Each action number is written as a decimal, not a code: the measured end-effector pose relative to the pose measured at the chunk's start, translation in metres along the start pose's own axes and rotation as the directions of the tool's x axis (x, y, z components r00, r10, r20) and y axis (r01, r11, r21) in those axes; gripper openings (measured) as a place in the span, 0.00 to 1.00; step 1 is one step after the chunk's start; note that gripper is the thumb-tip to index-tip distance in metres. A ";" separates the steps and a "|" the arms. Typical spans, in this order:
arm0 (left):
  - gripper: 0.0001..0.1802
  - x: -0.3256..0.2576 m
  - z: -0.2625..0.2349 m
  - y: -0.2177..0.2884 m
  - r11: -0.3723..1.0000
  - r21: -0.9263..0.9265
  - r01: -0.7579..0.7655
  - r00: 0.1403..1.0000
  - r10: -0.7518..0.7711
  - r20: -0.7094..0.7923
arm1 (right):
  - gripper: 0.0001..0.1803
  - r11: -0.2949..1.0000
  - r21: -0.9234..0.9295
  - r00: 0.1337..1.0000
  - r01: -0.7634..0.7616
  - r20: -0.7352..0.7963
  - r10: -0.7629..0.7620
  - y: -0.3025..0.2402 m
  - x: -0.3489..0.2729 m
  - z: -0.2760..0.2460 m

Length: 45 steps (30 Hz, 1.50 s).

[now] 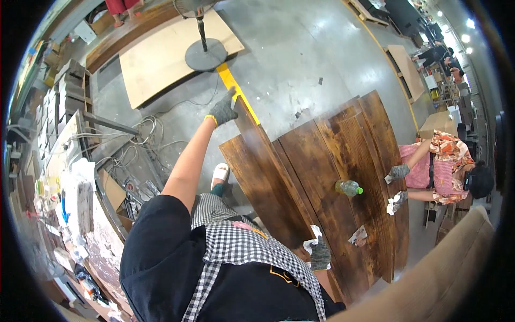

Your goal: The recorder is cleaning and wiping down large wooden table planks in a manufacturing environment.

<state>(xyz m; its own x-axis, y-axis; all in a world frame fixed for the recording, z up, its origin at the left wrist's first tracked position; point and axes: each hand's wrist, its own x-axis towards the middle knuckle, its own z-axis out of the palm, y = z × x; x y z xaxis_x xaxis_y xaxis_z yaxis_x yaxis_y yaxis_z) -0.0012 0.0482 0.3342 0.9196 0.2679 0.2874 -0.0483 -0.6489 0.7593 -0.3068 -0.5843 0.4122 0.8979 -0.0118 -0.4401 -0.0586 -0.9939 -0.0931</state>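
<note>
A narrow dark-brown wooden board [268, 153] runs lengthwise along the near side of several wide stained planks [322, 161]. My left hand [221, 110], in a grey glove with a yellow cuff, is closed on the board's far end, one finger stretched along it. Low down beside my apron, my right hand [320, 253], gloved in grey too, is closed round a crumpled white wipe [312, 240] against the board. Part of that hand's grip is hidden. A green-capped clear bottle [348, 187] lies on the planks, and a crumpled, stained wipe [358, 235] rests nearer me.
Across the planks a person [448, 169] in a patterned shirt has gloved hands on the wood, one with a white wipe [397, 203]. A fan base [206, 55] stands on a pale panel [155, 59]. Cables [153, 131] trail over the floor beside a cluttered bench [99, 214].
</note>
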 end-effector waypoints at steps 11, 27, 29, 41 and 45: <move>0.28 0.024 0.067 -0.085 0.858 -0.356 0.370 0.846 -0.152 0.512 | 0.14 0.809 -0.252 0.799 0.530 -0.170 -0.577 -0.338 0.227 -0.051; 0.13 0.000 0.028 -0.073 0.807 -0.511 0.295 0.904 -0.062 0.424 | 0.36 0.831 -0.138 0.812 0.539 -0.179 -0.556 -0.422 0.247 -0.059; 0.13 -0.003 0.027 -0.078 0.819 -0.490 0.299 0.897 -0.066 0.436 | 0.38 0.908 -0.148 0.913 0.391 -0.060 -0.403 -0.403 0.218 -0.071; 0.15 0.009 0.016 -0.071 0.926 -0.362 -0.104 0.892 0.247 0.377 | 0.29 0.839 -0.102 0.826 0.534 -0.146 -0.544 -0.574 0.311 -0.071; 0.20 0.005 0.014 -0.088 0.776 -0.538 0.329 0.830 0.034 0.557 | 0.26 0.720 0.030 0.679 0.693 -0.365 -0.637 -0.487 0.264 -0.044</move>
<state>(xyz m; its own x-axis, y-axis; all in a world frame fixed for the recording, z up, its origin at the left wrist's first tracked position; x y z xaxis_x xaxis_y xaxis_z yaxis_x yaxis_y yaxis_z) 0.0129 0.0965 0.2606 0.9786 -0.1968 -0.0606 0.0552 -0.0326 0.9979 -0.0216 -0.1080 0.3804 0.8060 0.5855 0.0870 0.5667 -0.7208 -0.3990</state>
